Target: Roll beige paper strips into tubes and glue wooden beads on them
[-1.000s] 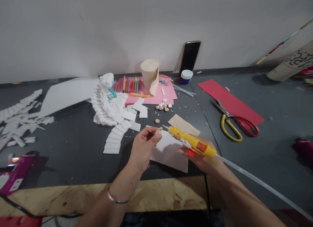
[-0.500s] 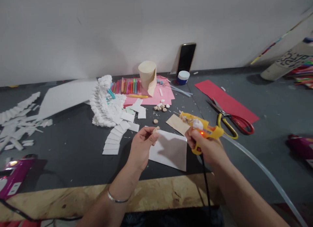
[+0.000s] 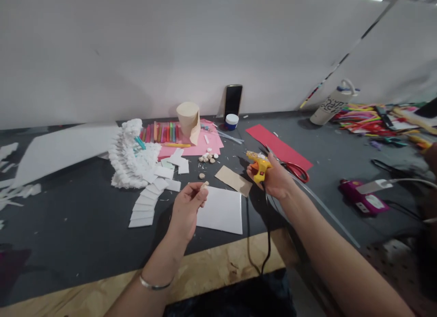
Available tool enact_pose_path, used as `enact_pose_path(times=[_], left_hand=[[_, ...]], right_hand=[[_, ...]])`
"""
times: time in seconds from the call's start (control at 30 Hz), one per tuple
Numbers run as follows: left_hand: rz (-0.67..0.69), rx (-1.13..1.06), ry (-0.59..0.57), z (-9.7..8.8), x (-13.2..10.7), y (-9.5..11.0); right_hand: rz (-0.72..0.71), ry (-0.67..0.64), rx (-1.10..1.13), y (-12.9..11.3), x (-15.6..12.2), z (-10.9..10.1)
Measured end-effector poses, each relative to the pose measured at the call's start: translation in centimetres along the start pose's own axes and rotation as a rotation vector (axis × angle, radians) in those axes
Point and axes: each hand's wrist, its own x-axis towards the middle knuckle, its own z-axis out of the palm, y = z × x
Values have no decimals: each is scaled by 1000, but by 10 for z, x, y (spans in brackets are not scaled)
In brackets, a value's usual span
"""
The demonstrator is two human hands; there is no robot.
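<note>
My left hand is closed, thumb and fingertips pinching a small beige piece, apparently wadded paper, over the left edge of a white rectangular sheet. My right hand grips a yellow hot glue gun, its nozzle aimed away to the left and its black cord hanging down. The gun covers part of the red-handled scissors. Between the hands lies a tan card strip. Beyond the left hand are one round beige piece and a small heap of beige and white pieces.
A fluffy white craft form and overlapping white cards are on the left. Behind stand a beige paper cup, a phone and a lidded jar. Right are red paper, a bottle and a purple power strip.
The view has swung right. My right hand has moved the glue gun off the tan strip, toward the scissors. My left hand still pinches the beige piece by the white sheet.
</note>
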Motion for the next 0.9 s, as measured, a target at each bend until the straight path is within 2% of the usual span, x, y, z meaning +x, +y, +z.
enact_pose_path(times=[0.2, 0.3, 0.37, 0.47, 0.57, 0.67, 0.77, 0.9], left_hand=[[67, 71, -23, 0, -5, -2], [60, 70, -43, 0, -6, -4], [38, 52, -68, 1, -7, -4], [-8, 4, -107, 3, -7, -4], [-57, -57, -125, 3, -7, -2], [-78, -105, -132, 2, -7, -1], [-89, -124, -135, 0, -7, -1], [-106, -122, -133, 0, -6, -2]], right_hand=[[35, -49, -167, 0, -27, -23], [-126, 58, -330, 4, -49, -26], [-296, 88, -535, 5, -62, -16], [-445, -49, -749, 9, -71, 14], [-486, -202, -766, 18, -68, 50], [-543, -230, -706, 29, -60, 73], [-594, -246, -646, 39, -56, 80], [-596, -306, -597, 47, -54, 74]])
